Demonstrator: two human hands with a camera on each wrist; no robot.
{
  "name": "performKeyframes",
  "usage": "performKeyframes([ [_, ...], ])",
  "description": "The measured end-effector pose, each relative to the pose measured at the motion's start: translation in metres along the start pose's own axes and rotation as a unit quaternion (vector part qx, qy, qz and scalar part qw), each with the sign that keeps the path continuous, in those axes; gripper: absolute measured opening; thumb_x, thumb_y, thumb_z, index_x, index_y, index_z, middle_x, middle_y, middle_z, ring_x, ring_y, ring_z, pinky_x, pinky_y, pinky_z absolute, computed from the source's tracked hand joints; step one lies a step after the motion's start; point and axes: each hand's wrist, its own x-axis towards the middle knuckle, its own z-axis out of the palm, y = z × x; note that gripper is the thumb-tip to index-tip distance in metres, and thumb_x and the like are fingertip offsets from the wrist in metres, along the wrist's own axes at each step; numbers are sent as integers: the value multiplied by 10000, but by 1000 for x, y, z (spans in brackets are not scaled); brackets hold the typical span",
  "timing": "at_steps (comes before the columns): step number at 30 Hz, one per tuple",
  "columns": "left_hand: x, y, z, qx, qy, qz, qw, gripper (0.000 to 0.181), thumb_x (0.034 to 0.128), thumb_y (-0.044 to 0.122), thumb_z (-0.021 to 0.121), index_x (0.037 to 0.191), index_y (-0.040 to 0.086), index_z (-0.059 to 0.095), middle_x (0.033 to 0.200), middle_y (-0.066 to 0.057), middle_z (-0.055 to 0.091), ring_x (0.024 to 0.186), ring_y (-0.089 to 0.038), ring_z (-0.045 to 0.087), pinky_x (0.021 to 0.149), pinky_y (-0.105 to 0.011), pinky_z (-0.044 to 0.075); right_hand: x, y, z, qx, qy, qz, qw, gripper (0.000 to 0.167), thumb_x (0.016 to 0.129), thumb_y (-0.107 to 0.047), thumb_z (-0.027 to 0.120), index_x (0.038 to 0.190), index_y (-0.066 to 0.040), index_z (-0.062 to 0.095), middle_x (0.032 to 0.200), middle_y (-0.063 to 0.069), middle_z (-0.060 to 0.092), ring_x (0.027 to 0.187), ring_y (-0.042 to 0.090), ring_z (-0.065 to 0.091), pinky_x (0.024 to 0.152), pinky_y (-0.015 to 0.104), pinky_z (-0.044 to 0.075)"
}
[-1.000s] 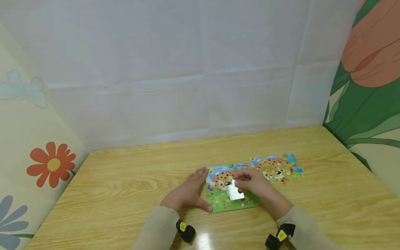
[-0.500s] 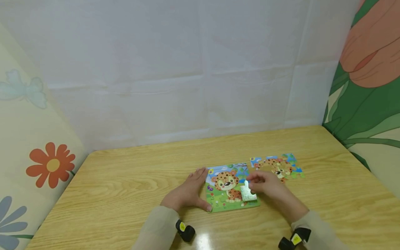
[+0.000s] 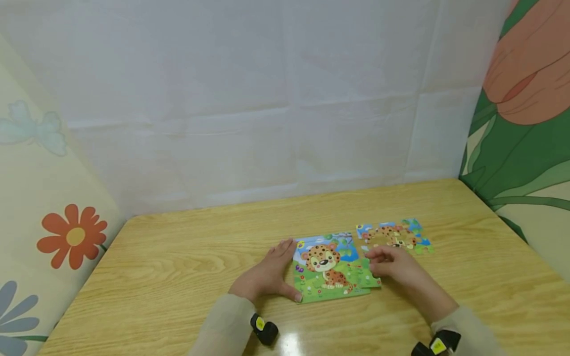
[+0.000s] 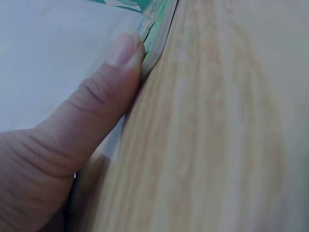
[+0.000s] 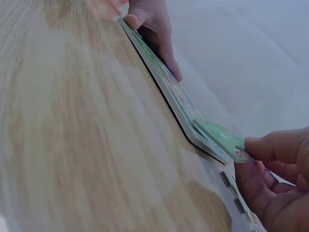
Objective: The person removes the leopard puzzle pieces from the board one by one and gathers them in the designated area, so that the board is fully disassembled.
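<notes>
A square picture board (image 3: 320, 292) showing a spotted leopard cub lies on the table. My left hand (image 3: 266, 273) rests along its left edge, fingers extended and thumb on the near left corner; the left wrist view shows that thumb (image 4: 113, 67) against the board's edge. Between thumb and fingertips, my right hand (image 3: 396, 268) pinches a green jigsaw piece (image 5: 222, 138) at the board's right side. The piece overlaps the board's right edge in the head view and is tilted in the right wrist view. Beyond the right hand lies a partly joined leopard jigsaw (image 3: 387, 231), its near part hidden.
The wooden table (image 3: 178, 277) extends to both sides. A white cloth (image 3: 267, 123) hangs at its back. Painted panels with a red flower (image 3: 73, 236) and a large pink tulip (image 3: 525, 74) flank the table. Black wrist cameras (image 3: 264, 330) sit on the sleeves.
My right hand has moved right with the jigsaw piece, from the board's middle to its right edge. The glare has left the piece, so its green print shows. My left hand stays put.
</notes>
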Motion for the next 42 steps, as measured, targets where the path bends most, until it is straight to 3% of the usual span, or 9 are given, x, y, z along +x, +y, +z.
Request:
performKeyframes([
  [8,0,1,1,-3,-17,-39,10000,1270,551,513,817,1484,29,104,1552,-141,46,1425,-295,34,1161,-457,51,-6,3,-12,-15,125,63,9999,352,794,9,649,1113,130,561,853,65,610,791,141,567,676,243,537],
  [15,0,1,0,71,-36,-37,10000,1275,549,518,813,1481,18,102,1549,-152,42,1424,-296,35,1160,-456,45,-8,3,-17,-362,141,151,9991,322,813,-1,639,1108,109,569,845,71,605,762,144,565,642,251,524],
  [21,0,0,1,66,-36,-9,10000,1276,549,516,813,1479,13,98,1548,-157,40,1423,-303,33,1159,-459,40,-8,4,-10,-1084,573,33,9924,230,778,-8,671,993,50,613,830,77,597,755,167,548,620,243,515],
  [27,0,0,1,54,-27,-7,10000,1282,547,521,812,1481,19,93,1549,-152,35,1424,-298,30,1160,-457,39,-9,3,-9,-1559,565,-39,9861,202,800,-14,659,992,26,615,844,69,604,765,167,558,597,240,523],
  [36,0,1,0,60,-33,-13,10000,1280,547,520,812,1480,15,95,1549,-153,37,1424,-298,32,1160,-456,41,-11,1,-9,-1968,714,-159,9777,187,804,-38,663,976,21,625,850,60,622,779,161,570,673,276,513],
  [42,0,1,0,84,-37,-23,10000,1276,551,513,814,1480,14,97,1549,-155,42,1424,-296,34,1161,-453,44,-10,-1,-9,-1885,877,35,9781,181,803,-74,656,972,-12,632,847,52,602,776,162,548,669,261,495],
])
